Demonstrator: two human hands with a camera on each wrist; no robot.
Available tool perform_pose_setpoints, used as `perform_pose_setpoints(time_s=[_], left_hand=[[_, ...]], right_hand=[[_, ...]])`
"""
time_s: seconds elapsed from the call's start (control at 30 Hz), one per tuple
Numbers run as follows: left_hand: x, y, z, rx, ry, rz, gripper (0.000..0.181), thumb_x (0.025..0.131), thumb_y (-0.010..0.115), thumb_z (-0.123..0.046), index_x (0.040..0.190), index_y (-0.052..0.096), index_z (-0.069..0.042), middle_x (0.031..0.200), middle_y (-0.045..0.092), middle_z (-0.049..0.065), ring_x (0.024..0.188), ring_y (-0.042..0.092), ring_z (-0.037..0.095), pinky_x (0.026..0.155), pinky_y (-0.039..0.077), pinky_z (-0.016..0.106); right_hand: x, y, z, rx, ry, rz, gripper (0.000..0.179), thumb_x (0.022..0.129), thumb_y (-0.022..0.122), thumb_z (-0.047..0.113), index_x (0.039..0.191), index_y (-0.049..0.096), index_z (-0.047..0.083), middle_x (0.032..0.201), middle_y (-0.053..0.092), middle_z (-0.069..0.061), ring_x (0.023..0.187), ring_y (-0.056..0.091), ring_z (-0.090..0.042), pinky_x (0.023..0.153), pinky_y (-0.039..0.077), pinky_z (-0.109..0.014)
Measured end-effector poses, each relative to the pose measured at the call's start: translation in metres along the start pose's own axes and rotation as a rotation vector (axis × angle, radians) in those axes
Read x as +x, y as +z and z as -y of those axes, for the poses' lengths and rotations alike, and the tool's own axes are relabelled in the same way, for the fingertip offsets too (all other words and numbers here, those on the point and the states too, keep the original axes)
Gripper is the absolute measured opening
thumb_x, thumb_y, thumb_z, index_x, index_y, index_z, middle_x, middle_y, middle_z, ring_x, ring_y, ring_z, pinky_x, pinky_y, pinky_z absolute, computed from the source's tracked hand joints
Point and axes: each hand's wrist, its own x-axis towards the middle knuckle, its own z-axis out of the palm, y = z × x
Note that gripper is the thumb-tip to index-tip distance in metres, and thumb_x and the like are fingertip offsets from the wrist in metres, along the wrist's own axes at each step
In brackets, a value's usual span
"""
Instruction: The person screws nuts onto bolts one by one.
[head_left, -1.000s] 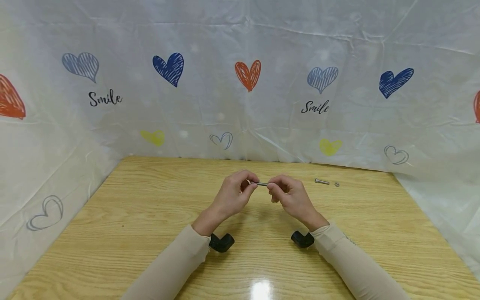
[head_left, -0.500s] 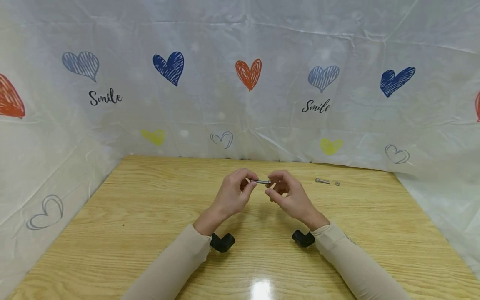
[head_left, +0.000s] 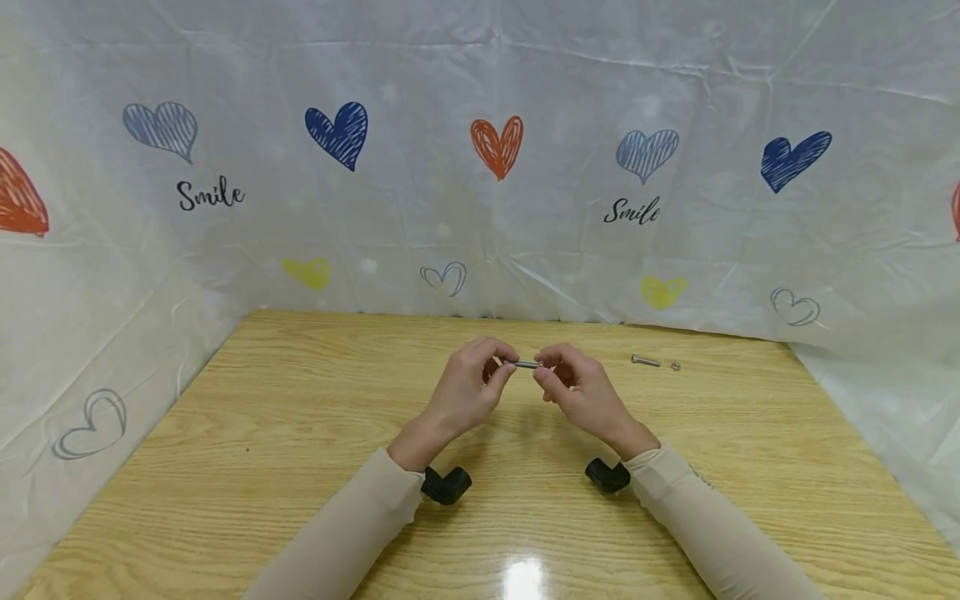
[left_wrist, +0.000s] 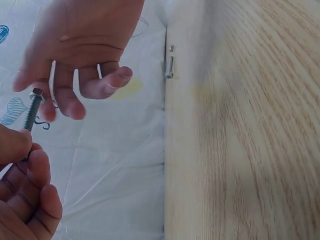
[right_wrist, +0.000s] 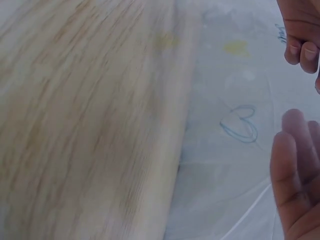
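In the head view my left hand [head_left: 471, 382] pinches a steel bolt [head_left: 525, 364] between thumb and fingers, over the middle of the table. The bolt lies level and points toward my right hand [head_left: 587, 392]. At its far end sits a hex nut [left_wrist: 37, 93], clearest in the left wrist view, with bare thread showing below it. My right thumb and index finger close round the nut, while the other fingers spread loosely. My left fingers hide the bolt's other end. In the right wrist view both hands show only partly, at the right edge.
A second bolt [head_left: 645, 361] and a loose nut [head_left: 676, 366] lie on the wooden table [head_left: 300, 433], right of my hands. A white sheet [head_left: 405, 208] printed with hearts hangs behind it. Black wrist mounts [head_left: 447, 486] stick out below both sleeves.
Half a second ago my right thumb and finger stood apart, baring the nut; now they have come together on it again. My left hand keeps its hold with hardly any movement.
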Motion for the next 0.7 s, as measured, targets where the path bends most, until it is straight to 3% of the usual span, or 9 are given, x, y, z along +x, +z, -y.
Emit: perform_pose_setpoints(time_s=[0.13,0.3,0.47,0.7], left_hand=[[-0.001,0.000,0.000,0.011,0.000,-0.003,0.009,0.090,0.064,0.000,0.096,0.065,-0.006,0.090,0.062,0.003,0.064,0.051,0.009,0.056,0.045,0.024],[0.000,0.000,0.001,0.013,0.004,-0.001,0.009,0.090,0.064,0.000,0.096,0.065,-0.006,0.090,0.062,0.003,0.065,0.052,0.008,0.057,0.046,0.023],[0.001,-0.001,0.001,0.005,0.001,0.002,0.010,0.088,0.066,0.000,0.097,0.066,-0.005,0.090,0.063,0.004,0.065,0.053,0.010,0.058,0.048,0.024],[0.002,-0.002,0.003,0.013,0.005,0.024,0.016,0.086,0.070,-0.002,0.101,0.065,-0.004,0.089,0.063,0.007,0.072,0.055,0.014,0.065,0.051,0.035]], right_hand=[[0.000,-0.001,0.001,-0.014,-0.051,-0.004,0.026,0.090,0.063,-0.001,0.114,0.053,-0.001,0.096,0.059,-0.017,0.065,0.061,-0.024,0.058,0.050,-0.033],[0.001,0.001,-0.008,0.006,-0.117,-0.005,0.017,0.091,0.058,-0.007,0.107,0.054,-0.003,0.085,0.061,-0.015,0.060,0.060,-0.021,0.052,0.049,-0.030],[0.001,0.006,-0.031,0.001,-0.107,-0.016,0.015,0.094,0.056,-0.004,0.108,0.056,0.002,0.078,0.060,-0.007,0.058,0.058,-0.012,0.048,0.046,-0.028],[0.001,0.005,-0.042,0.001,-0.093,-0.027,0.009,0.097,0.055,0.009,0.106,0.059,0.007,0.076,0.058,-0.003,0.058,0.060,-0.024,0.047,0.045,-0.029]])
